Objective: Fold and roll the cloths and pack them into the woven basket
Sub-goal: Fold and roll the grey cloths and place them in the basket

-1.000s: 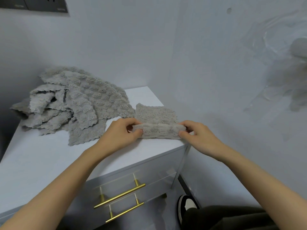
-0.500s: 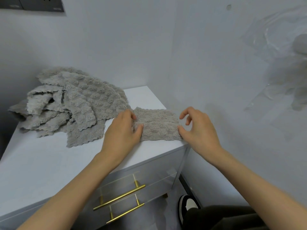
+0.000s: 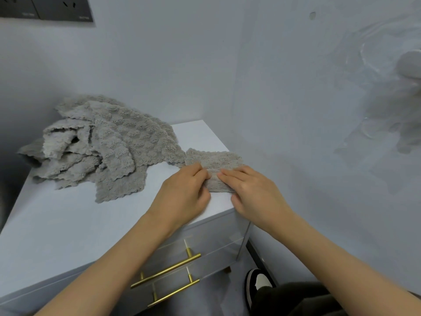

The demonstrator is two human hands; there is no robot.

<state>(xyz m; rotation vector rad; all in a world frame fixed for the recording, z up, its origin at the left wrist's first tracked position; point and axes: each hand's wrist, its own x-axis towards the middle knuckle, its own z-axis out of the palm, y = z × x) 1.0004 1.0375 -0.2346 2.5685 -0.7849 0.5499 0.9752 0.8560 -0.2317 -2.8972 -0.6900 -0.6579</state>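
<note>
A folded cloth, grey and fluffy with a scalloped edge, lies as a narrow strip at the right front corner of a white cabinet, close to the wall on that side. Both hands are on its near half, side by side and almost touching. The left hand grips the folded cloth: its fingers are bent with the tips dug into the fabric and the thumb sits at the near edge, so the cloth is pinched between them. The right hand lies flat on the cloth with the fingers straight and pointing left, pressing it down onto the cabinet top, its thumb resting just beside the near edge; it grasps nothing. The far half of the strip shows beyond the fingers. To the left, touching the strip's far left corner, a loose pile of cloths of the same grey fabric is heaped across the back of the cabinet top, one piece hanging forward towards the middle. The cabinet front has two drawers, each with a brass handle: the upper handle and the lower handle. On the floor beside the cabinet is a black and white shoe with a dark trouser leg above it. A dark socket panel is set in the wall at upper left.
</note>
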